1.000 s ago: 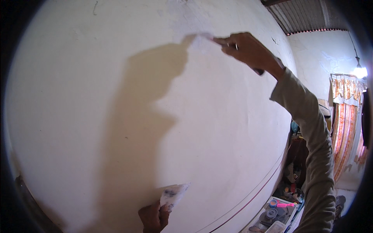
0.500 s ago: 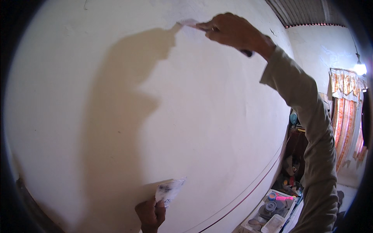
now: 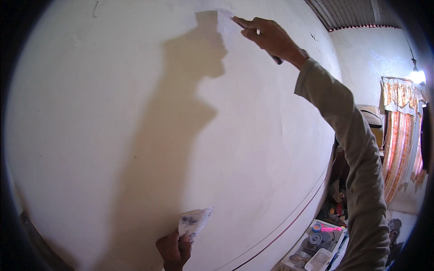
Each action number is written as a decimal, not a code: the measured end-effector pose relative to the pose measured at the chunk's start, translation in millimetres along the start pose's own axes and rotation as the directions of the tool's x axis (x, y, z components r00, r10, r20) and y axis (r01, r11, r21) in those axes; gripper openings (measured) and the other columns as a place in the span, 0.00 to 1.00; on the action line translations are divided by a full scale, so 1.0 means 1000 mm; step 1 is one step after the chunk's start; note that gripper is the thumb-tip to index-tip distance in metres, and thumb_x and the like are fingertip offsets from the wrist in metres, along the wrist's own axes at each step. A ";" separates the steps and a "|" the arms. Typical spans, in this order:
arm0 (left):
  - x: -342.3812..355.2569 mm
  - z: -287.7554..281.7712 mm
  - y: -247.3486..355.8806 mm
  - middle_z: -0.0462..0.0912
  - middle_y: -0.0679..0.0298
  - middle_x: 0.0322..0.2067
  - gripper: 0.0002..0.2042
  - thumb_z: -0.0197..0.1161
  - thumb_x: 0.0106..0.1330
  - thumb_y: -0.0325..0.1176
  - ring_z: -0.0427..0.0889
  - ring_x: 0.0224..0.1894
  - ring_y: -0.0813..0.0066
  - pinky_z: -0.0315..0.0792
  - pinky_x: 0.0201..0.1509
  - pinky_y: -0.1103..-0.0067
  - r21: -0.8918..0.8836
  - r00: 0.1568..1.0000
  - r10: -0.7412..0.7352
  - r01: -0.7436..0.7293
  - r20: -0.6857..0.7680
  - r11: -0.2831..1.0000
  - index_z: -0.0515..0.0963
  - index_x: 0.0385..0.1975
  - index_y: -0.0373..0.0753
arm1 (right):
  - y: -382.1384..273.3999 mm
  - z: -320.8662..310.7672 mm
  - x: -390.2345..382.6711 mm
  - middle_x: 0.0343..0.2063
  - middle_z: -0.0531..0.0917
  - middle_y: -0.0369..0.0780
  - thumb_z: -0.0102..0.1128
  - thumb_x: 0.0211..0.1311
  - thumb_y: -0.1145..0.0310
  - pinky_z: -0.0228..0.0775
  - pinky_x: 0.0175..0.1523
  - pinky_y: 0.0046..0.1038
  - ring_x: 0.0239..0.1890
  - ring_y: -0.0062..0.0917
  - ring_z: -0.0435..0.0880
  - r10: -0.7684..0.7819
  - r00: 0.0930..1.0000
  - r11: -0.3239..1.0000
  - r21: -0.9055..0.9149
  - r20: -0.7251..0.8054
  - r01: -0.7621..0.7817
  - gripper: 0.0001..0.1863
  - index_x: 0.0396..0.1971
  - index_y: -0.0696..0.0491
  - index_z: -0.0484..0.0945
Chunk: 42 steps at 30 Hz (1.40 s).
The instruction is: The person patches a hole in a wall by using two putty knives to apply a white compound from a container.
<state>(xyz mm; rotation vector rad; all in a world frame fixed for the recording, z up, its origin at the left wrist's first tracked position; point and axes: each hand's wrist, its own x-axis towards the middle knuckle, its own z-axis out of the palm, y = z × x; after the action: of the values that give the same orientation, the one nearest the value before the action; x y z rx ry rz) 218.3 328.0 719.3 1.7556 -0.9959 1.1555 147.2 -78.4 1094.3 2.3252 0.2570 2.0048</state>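
Observation:
High on the pale wall (image 3: 253, 135), my right hand (image 3: 275, 41) is closed round the handle of a putty knife (image 3: 226, 14), index finger stretched along it toward the blade. The blade lies at the wall's surface beside a whitish smeared patch; its edge is hard to make out. Low in the view, my left hand (image 3: 172, 249) pinches a flat scraper blade (image 3: 194, 221) smeared with white paste and dark marks. Its handle, if any, is hidden in the fingers. This scraper is held up in front of the wall.
A whitish crate (image 3: 289, 260) at lower right holds a grey round part, a clear tub and a pink-handled tool. Two cables (image 3: 289, 218) run along the lower wall. Farther right are a patterned curtain (image 3: 398, 144), a lit bulb (image 3: 417, 77) and a corrugated ceiling (image 3: 348, 12).
My right hand and the putty knife have shifted slightly, with the blade turned more edge-on. My shadow has moved right across the wall. My left hand has hardly moved.

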 end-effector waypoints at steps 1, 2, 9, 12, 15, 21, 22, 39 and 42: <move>0.001 0.001 -0.001 0.73 0.60 0.13 0.10 0.58 0.63 0.35 0.69 0.11 0.71 0.64 0.17 0.74 0.014 0.999 0.015 -0.015 0.034 1.000 0.79 0.32 0.34 | 0.022 0.017 0.000 0.22 0.76 0.41 0.56 0.67 0.59 0.71 0.32 0.32 0.21 0.27 0.75 -0.112 0.992 0.981 -0.163 -0.060 0.101 0.22 0.58 0.49 0.75; 0.001 -0.001 -0.001 0.73 0.60 0.13 0.09 0.58 0.63 0.34 0.69 0.11 0.71 0.64 0.17 0.74 0.040 0.998 0.021 -0.023 0.061 0.999 0.79 0.32 0.34 | 0.019 0.024 0.003 0.25 0.76 0.42 0.56 0.67 0.58 0.71 0.35 0.33 0.25 0.31 0.77 -0.236 0.966 0.929 -0.314 -0.102 0.194 0.23 0.59 0.48 0.75; -0.004 -0.002 -0.012 0.72 0.61 0.12 0.08 0.59 0.63 0.32 0.69 0.10 0.70 0.64 0.17 0.74 0.055 0.993 0.116 -0.116 0.008 0.992 0.77 0.35 0.33 | 0.004 0.009 -0.056 0.33 0.81 0.48 0.52 0.67 0.59 0.71 0.47 0.42 0.39 0.41 0.81 0.068 0.976 0.986 -0.163 0.207 -0.034 0.20 0.57 0.45 0.77; 0.004 0.001 -0.002 0.70 0.62 0.11 0.08 0.59 0.63 0.32 0.68 0.10 0.71 0.62 0.16 0.74 0.034 0.981 0.193 -0.192 -0.014 0.981 0.77 0.36 0.33 | 0.000 -0.014 -0.034 0.20 0.75 0.39 0.58 0.66 0.60 0.71 0.24 0.27 0.15 0.19 0.75 0.153 0.977 0.983 0.076 0.151 -0.165 0.22 0.55 0.56 0.77; 0.002 0.002 -0.004 0.70 0.62 0.11 0.09 0.58 0.64 0.33 0.67 0.10 0.70 0.61 0.16 0.74 0.040 0.989 0.147 -0.147 0.015 0.988 0.77 0.33 0.33 | -0.012 -0.027 0.001 0.16 0.72 0.35 0.53 0.67 0.60 0.71 0.23 0.24 0.14 0.18 0.74 0.112 0.989 0.984 0.125 0.100 -0.124 0.23 0.58 0.56 0.75; 0.007 -0.005 0.004 0.69 0.62 0.11 0.09 0.57 0.63 0.35 0.68 0.11 0.63 0.64 0.18 0.72 0.052 0.990 0.035 -0.042 0.137 0.998 0.79 0.30 0.35 | -0.016 -0.003 0.010 0.16 0.76 0.40 0.54 0.66 0.58 0.74 0.29 0.31 0.17 0.27 0.78 0.134 0.968 0.990 0.020 0.212 -0.142 0.23 0.55 0.56 0.76; 0.008 -0.006 0.005 0.69 0.62 0.11 0.09 0.58 0.63 0.35 0.68 0.11 0.63 0.64 0.18 0.72 0.056 0.992 0.050 -0.056 0.112 0.997 0.79 0.31 0.35 | -0.020 0.000 0.007 0.16 0.79 0.43 0.55 0.64 0.57 0.75 0.34 0.36 0.20 0.34 0.81 0.079 0.971 0.997 -0.020 0.227 -0.076 0.23 0.50 0.59 0.79; 0.023 -0.014 0.016 0.72 0.61 0.14 0.10 0.58 0.63 0.34 0.71 0.12 0.64 0.67 0.19 0.73 0.083 0.982 0.146 -0.157 0.115 0.984 0.80 0.36 0.33 | -0.027 -0.013 0.016 0.14 0.76 0.39 0.60 0.63 0.58 0.75 0.32 0.32 0.18 0.24 0.79 0.179 0.977 0.972 0.131 0.117 -0.194 0.27 0.57 0.60 0.74; 0.003 -0.006 0.000 0.71 0.61 0.13 0.10 0.58 0.63 0.33 0.71 0.12 0.64 0.66 0.18 0.73 0.036 0.993 0.098 -0.101 0.073 0.994 0.80 0.37 0.33 | -0.045 0.033 -0.033 0.17 0.78 0.47 0.58 0.64 0.61 0.72 0.33 0.33 0.19 0.32 0.78 -0.067 0.994 0.997 0.046 0.088 0.063 0.25 0.58 0.56 0.74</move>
<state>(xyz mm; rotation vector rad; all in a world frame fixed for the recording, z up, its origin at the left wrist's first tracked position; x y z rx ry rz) 216.8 332.6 723.5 1.8067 -1.1210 1.1889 171.2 -37.6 1050.6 2.3918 0.3696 1.8791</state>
